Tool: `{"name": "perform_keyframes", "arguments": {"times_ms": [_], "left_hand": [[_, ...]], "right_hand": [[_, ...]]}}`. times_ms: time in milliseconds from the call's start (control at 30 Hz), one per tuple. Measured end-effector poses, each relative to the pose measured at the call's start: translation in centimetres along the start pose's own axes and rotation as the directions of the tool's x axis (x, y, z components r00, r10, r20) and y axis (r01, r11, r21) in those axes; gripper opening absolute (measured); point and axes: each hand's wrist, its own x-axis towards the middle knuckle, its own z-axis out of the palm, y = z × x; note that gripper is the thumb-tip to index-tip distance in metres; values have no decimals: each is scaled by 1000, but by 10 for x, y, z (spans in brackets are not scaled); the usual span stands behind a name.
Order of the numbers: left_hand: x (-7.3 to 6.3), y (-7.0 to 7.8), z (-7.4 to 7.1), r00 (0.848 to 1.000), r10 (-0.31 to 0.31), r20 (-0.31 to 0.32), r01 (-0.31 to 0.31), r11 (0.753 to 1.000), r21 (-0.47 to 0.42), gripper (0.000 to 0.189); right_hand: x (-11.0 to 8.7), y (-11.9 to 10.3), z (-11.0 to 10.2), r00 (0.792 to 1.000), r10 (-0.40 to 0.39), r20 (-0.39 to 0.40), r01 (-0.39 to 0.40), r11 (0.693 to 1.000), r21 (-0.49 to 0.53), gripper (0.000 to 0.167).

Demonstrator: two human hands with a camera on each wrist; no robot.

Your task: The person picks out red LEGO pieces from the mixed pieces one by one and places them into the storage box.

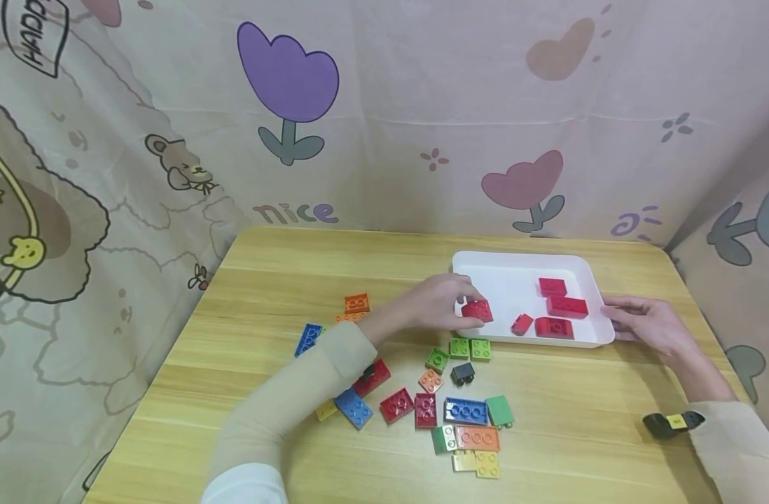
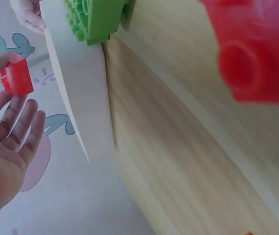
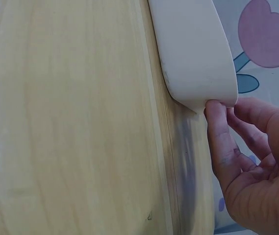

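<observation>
Red brick [image 1: 477,311] in pinch of left hand [image 1: 442,302], over white tray [image 1: 504,276]

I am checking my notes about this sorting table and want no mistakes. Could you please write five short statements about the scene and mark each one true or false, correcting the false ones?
1. The left hand holds a red block at the white tray. True.
2. The right hand holds a blue block. False: it touches the right end of the white tray.
3. The blocks lying in the white tray are all red. True.
4. The small dark block lies inside the white tray. False: it lies outside, on the table.
5. In the head view, an orange block lies farther left than the white tray. True.
</observation>
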Motion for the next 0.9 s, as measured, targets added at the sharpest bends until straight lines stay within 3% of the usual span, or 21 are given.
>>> {"name": "perform_keyframes", "arguments": {"times_ms": [500, 700, 900], "left_hand": [[38, 9, 16, 993, -51, 108, 44, 997, 63, 47], [50, 10, 18, 981, -91, 170, 67, 988, 142, 50], [57, 7, 23, 975, -89, 202, 49, 980, 195, 50]], "right_hand": [[0, 1, 0, 1000, 5, -11, -6, 999, -50, 12], [0, 1, 0, 1000, 1, -13, -1, 999, -47, 12], [0, 2, 0, 1000, -10, -3, 10, 1000, -21, 18]]}}
